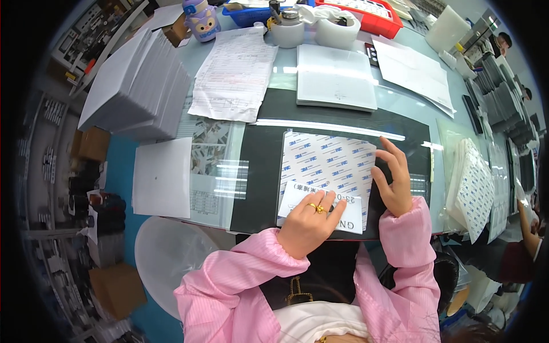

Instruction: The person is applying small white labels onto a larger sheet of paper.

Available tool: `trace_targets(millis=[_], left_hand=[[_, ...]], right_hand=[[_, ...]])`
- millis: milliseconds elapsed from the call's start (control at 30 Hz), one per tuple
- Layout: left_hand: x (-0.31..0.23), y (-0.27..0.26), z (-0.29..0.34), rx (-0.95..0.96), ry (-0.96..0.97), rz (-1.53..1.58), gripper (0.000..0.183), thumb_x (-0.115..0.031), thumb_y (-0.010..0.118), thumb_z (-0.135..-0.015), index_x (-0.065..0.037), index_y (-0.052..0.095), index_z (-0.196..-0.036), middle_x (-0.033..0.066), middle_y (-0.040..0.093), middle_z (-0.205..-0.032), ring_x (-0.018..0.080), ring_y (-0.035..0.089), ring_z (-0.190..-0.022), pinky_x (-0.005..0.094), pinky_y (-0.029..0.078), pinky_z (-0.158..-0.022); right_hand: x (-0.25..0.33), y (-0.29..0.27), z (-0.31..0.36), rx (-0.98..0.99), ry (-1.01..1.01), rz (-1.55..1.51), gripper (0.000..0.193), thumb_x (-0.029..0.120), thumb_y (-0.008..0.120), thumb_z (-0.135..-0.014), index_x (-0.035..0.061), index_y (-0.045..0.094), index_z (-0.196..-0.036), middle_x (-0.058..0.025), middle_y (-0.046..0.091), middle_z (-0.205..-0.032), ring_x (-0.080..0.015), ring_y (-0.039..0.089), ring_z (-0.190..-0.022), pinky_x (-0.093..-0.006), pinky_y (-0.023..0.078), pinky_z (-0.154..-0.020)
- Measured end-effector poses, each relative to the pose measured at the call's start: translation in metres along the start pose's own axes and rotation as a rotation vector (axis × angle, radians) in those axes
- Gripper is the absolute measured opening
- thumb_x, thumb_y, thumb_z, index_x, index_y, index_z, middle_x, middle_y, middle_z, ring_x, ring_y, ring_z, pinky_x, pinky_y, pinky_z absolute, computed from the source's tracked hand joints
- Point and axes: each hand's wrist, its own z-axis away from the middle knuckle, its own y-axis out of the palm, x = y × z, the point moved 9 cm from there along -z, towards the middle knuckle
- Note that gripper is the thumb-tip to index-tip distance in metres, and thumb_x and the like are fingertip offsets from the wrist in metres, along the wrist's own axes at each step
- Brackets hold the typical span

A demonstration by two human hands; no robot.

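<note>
A square sheet with white backing paper point(326, 157), patterned in blue print, lies on a black mat point(259, 171) in front of me. Across its near part rests a slightly tilted white printed card point(290, 198). My left hand point(313, 222), with a gold ring, presses flat on this card, fingers stretched out. Beside the sheet's right edge is my right hand point(396, 182), its fingers spread and curving toward that edge. Thumb and fingertips come up to the sheet there; whether they touch it I cannot tell. Neither hand grips anything.
Tall stacks of white sheets point(134, 86) stand at the left, above a lower white pile point(162, 177). Farther back are a crumpled form point(233, 71) and translucent sheets point(336, 74). Bagged patterned sheets point(470, 180) lie right. A clear bin point(168, 263) stands below the table's left edge.
</note>
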Motion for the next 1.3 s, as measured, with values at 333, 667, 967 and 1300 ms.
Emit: trace_targets(millis=[333,667,967,1300], left_hand=[[0.041,0.029,-0.065,0.021,-0.047,0.031,0.032,-0.008,0.066,-0.076,-0.01,0.068,-0.108,0.0062,0.069,-0.099,0.024,0.068,-0.09,0.034,0.056,-0.075],[0.064,-0.001,-0.04,0.24,0.176,0.211,0.011,-0.015,0.069,-0.076,-0.025,0.075,-0.075,-0.0067,0.075,-0.089,0.0115,0.065,-0.093,0.0363,0.04,-0.103],[0.046,0.044,-0.073,0.312,0.267,0.413,0.009,-0.018,0.07,-0.076,-0.025,0.074,-0.072,-0.0108,0.074,-0.09,0.0116,0.061,-0.096,0.0321,0.037,-0.101],[0.048,0.014,-0.058,0.255,0.307,0.311,0.009,-0.018,0.071,-0.073,-0.023,0.072,-0.065,-0.0081,0.075,-0.083,0.0112,0.064,-0.084,0.031,0.042,-0.091]], right_hand=[[-0.025,-0.007,-0.003,-0.07,0.064,0.449,0.038,0.006,0.059,-0.091,0.0139,0.061,-0.128,-0.0123,0.049,-0.144,-0.0313,0.05,-0.125,-0.0411,0.037,-0.102],[-0.063,-0.043,0.012,-0.249,0.181,0.185,0.042,0.003,0.061,-0.092,0.0037,0.055,-0.134,-0.0156,0.06,-0.127,-0.0316,0.056,-0.118,-0.0377,0.043,-0.102],[-0.047,-0.047,0.002,-0.307,0.155,-0.003,0.041,0.004,0.061,-0.094,0.0024,0.053,-0.134,-0.0123,0.065,-0.117,-0.0246,0.061,-0.109,-0.0335,0.045,-0.096],[-0.087,-0.058,0.02,-0.355,0.339,-0.232,0.042,0.007,0.058,-0.097,0.0018,0.048,-0.137,-0.0084,0.069,-0.104,-0.0155,0.062,-0.094,-0.0283,0.047,-0.086]])
